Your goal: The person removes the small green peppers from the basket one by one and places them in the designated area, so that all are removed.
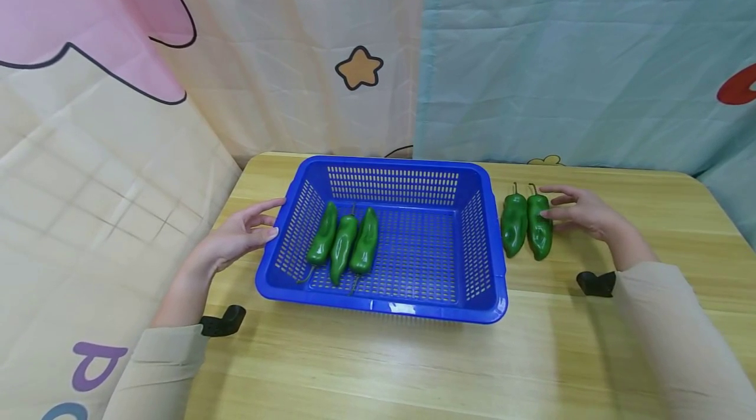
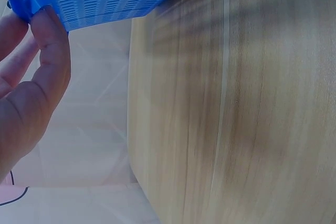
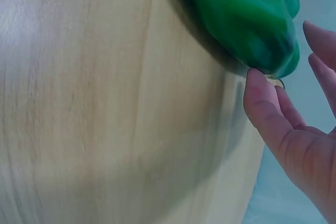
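My left hand (image 1: 237,234) is at the left rim of a blue plastic basket (image 1: 380,307), its fingertips and thumb touching the rim's outer edge. Inside the basket's left half lie three green peppers, a left one (image 1: 322,236), a middle one (image 1: 343,246) and a right one (image 1: 364,244). On the table to the right of the basket are two more green peppers side by side, one (image 1: 514,224) nearer the basket and another (image 1: 539,236) beside my right hand (image 1: 581,213). My right hand's fingers are spread, with fingertips right at that outer pepper (image 3: 247,19).
The wooden table (image 1: 437,367) reaches back to a printed curtain (image 1: 508,65). Another curtain wall (image 1: 118,210) stands along the left. Black wrist pieces (image 1: 224,321) sit at both cuffs.
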`<state>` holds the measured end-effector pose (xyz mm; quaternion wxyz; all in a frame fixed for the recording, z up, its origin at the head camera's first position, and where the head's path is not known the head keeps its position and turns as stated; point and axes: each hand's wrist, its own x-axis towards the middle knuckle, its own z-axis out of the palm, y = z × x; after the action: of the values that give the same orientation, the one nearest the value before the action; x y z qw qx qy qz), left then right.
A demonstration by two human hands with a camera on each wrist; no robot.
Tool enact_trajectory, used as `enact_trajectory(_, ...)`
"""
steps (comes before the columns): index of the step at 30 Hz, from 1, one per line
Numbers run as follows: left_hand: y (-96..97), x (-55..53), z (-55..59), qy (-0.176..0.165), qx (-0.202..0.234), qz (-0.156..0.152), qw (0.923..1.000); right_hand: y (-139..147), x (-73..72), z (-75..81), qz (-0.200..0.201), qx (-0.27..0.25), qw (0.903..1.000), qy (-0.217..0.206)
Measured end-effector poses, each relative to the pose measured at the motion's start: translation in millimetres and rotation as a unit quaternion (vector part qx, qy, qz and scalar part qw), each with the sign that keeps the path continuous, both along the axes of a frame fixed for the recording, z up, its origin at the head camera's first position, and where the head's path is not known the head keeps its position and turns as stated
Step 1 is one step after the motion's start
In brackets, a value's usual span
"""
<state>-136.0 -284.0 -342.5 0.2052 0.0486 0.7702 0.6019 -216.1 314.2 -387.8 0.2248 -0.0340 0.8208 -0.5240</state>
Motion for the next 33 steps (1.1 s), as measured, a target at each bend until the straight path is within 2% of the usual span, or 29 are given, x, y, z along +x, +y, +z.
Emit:
enact_trajectory(11, 0.6, -0.5, 0.5, -0.001, 0.002, -0.003, 1.0000, 3, 5.7, 16.2, -0.005, 0.005, 1.0000, 0.004)
enact_trajectory(23, 0.7, -0.6, 0.2, -0.003, 0.003, -0.001, 1.0000, 7, 10.7, 28.9, 0.001, -0.016, 0.9998, 0.014)
enact_trajectory(33, 0.5, -0.9, 0.8, -0.002, 0.003, -0.002, 1.0000, -5, 16.6, 43.3, 0.010, -0.017, 0.9996, 0.019)
